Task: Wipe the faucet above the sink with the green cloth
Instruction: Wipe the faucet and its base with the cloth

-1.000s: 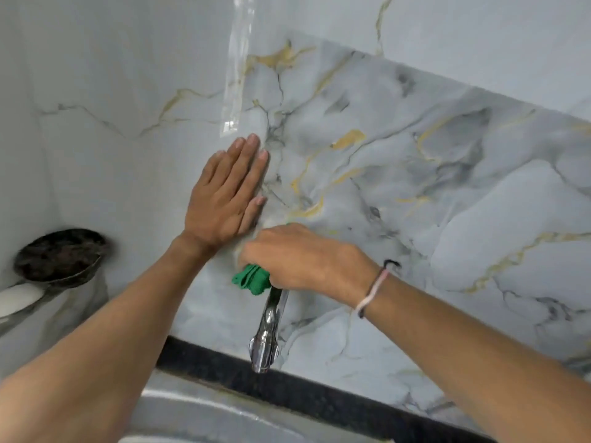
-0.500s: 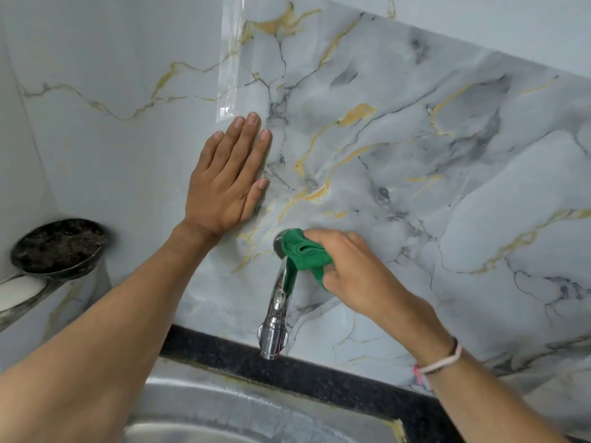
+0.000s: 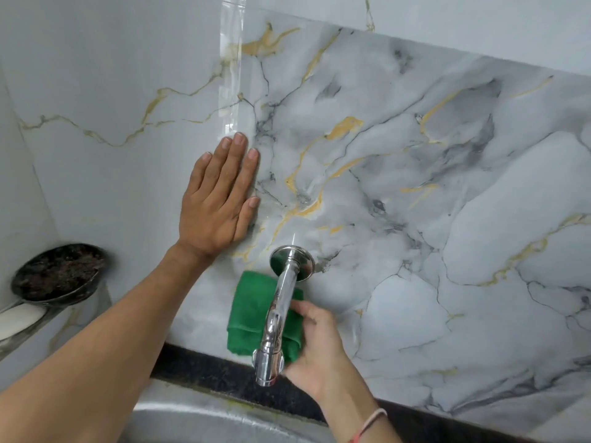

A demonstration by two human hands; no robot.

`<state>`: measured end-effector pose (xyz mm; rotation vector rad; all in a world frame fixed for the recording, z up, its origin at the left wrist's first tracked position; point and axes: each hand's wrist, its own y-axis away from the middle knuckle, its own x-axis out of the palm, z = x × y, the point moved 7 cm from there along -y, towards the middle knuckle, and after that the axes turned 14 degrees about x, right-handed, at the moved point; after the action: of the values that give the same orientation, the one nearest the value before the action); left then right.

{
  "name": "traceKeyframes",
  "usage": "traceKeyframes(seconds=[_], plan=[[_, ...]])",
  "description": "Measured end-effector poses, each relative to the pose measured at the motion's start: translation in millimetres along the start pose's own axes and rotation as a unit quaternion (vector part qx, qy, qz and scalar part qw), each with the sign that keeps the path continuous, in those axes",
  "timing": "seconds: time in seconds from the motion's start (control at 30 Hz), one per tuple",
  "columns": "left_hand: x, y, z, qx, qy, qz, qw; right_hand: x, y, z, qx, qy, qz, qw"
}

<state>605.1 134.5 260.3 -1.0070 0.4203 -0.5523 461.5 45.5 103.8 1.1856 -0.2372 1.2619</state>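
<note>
A chrome faucet (image 3: 277, 311) juts out of the marble wall from a round base plate (image 3: 300, 260), its spout tip pointing down over the steel sink (image 3: 204, 423). My right hand (image 3: 316, 346) holds the folded green cloth (image 3: 251, 314) under and behind the spout, the cloth spread against the wall to the spout's left. My left hand (image 3: 220, 196) lies flat on the wall above and left of the faucet, fingers together, holding nothing.
A black stone strip (image 3: 204, 369) runs along the wall's foot behind the sink. At the left a dark round dish (image 3: 57, 273) sits on a ledge, with a white object (image 3: 19, 318) beside it. The marble wall (image 3: 415, 187) fills the back.
My right hand slid the green cloth from the faucet's base down the spout to beneath it near the tip. The base plate now shows. My left hand stays on the wall.
</note>
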Motion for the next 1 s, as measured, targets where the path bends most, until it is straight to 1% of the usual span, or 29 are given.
traceKeyframes(seconds=[0.07,0.23,0.33,0.4,0.43,0.47,0.5,0.53,0.57,0.6,0.63,0.67,0.7,0.73,0.8,0.83,0.93,1.0], plan=[[1,1,0,0.001,-0.003,0.001,1.0,13,4,9,-0.011,-0.019,0.011,1.0],[3,2,-1,0.005,-0.014,0.005,1.0,3,27,23,-0.071,-0.059,-0.033,0.995],[3,2,0,0.005,-0.009,0.005,1.0,-5,49,25,-0.122,-0.083,-0.089,0.985],[3,2,0,0.004,-0.008,0.002,1.0,-6,67,28,-0.2,-0.044,-0.139,0.969],[3,2,0,0.004,-0.005,0.002,1.0,-2,80,33,-0.27,0.002,-0.169,0.948],[3,2,0,0.003,-0.003,0.002,1.0,8,97,41,-0.358,0.069,-0.2,0.909],[2,2,-1,0.004,-0.003,0.001,1.0,28,115,49,-0.449,0.159,-0.221,0.851],[1,2,-1,0.005,-0.003,-0.001,1.0,51,129,54,-0.521,0.272,-0.242,0.772],[1,1,-1,0.005,-0.002,-0.001,1.0,74,131,55,-0.554,0.405,-0.272,0.675],[0,1,-1,0.003,0.0,-0.002,1.0,93,123,51,-0.536,0.544,-0.307,0.568],[-1,1,0,0.001,0.002,-0.003,1.0,101,107,44,-0.477,0.661,-0.33,0.477],[-1,1,0,0.0,0.004,-0.005,1.0,100,91,38,-0.419,0.731,-0.338,0.42],[-1,1,0,0.001,0.006,-0.006,1.0,97,83,34,-0.382,0.76,-0.339,0.401],[-1,1,0,0.003,0.005,-0.006,1.0,95,82,34,-0.371,0.761,-0.338,0.41],[0,1,0,0.005,0.002,-0.006,1.0,95,86,41,-0.394,0.731,-0.346,0.437],[0,1,-1,0.004,0.003,-0.006,1.0,96,86,46,-0.403,0.718,-0.361,0.437],[2,2,-1,0.003,0.0,-0.002,1.0,100,73,44,-0.384,0.728,-0.409,0.395],[3,3,0,0.002,0.003,0.002,1.0,103,65,34,-0.38,0.729,-0.423,0.382]])
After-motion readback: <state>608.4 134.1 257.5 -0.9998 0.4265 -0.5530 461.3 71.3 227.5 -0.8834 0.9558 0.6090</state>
